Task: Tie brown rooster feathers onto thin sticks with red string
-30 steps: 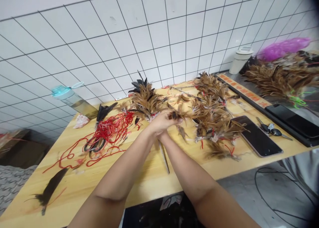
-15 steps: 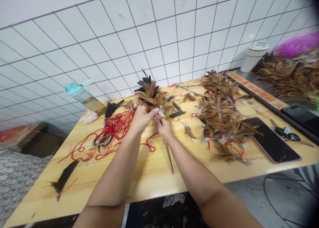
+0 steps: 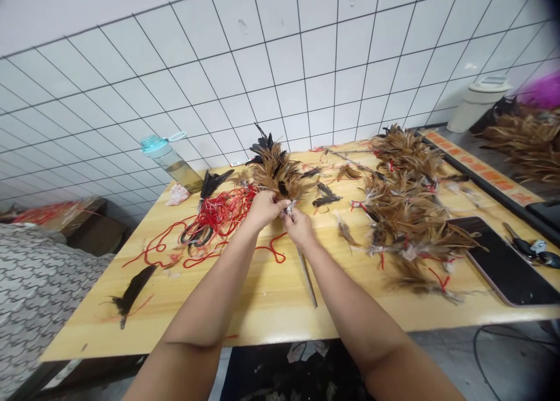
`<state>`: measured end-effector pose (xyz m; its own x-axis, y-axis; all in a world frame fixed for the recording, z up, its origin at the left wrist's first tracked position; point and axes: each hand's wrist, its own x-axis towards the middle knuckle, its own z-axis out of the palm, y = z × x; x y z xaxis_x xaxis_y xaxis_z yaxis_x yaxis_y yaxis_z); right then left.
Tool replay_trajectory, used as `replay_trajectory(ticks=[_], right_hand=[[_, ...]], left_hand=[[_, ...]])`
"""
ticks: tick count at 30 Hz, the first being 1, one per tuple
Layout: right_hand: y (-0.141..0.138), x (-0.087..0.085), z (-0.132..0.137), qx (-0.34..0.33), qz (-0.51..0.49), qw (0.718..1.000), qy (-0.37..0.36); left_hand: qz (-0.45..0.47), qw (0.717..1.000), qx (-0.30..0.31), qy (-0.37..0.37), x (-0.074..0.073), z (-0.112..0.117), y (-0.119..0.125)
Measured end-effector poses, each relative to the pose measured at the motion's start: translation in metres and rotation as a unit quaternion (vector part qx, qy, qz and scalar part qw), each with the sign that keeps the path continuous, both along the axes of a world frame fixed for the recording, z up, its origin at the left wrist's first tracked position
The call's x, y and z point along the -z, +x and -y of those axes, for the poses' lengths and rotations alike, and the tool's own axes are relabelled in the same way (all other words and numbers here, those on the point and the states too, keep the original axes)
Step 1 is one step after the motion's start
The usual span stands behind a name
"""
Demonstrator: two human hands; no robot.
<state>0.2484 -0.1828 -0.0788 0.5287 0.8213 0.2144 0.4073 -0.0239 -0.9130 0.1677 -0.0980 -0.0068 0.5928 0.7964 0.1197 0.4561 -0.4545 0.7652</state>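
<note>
A feather duster (image 3: 276, 166) with brown and black feathers lies on the table, its head toward the wall. Its thin stick (image 3: 307, 277) comes out below my hands and points at the near edge. My left hand (image 3: 264, 209) is closed at the base of the feathers, thumb and fingers pinching the whitish quill ends. Close beside it, my right hand (image 3: 298, 226) is closed around the same spot, where the quills meet the stick. Fingers cover most of the binding. A tangle of red string (image 3: 227, 211) sits left of my left hand, with black-handled scissors (image 3: 196, 236) partly under it.
Tied bundles of brown feathers (image 3: 405, 205) cover the right side of the table (image 3: 262, 307). A phone (image 3: 507, 267) and keys (image 3: 531, 249) lie beyond them. A water bottle (image 3: 175, 164) stands at back left, and a black feather (image 3: 133, 290) lies at front left.
The whole view has shifted, so the table sits further right. My fingers have closed in tighter on the quill ends, and less of the white binding shows.
</note>
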Motion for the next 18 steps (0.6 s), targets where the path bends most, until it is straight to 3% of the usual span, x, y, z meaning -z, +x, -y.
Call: replay_trajectory(ticks=[7, 15, 18], right_hand=[[0.002, -0.001, 0.002, 0.000, 0.014, 1.000, 0.006], [0.005, 0.004, 0.002, 0.027, -0.013, 0.999, 0.023], [0.005, 0.006, 0.003, 0.038, -0.032, 0.998, 0.031]], left_hand=[[-0.007, 0.999, -0.037, 0.024, 0.011, 0.002, 0.001], [0.006, 0.998, -0.028, 0.057, 0.015, 0.007, 0.006], [0.052, 0.996, -0.041, 0.063, 0.014, 0.012, 0.004]])
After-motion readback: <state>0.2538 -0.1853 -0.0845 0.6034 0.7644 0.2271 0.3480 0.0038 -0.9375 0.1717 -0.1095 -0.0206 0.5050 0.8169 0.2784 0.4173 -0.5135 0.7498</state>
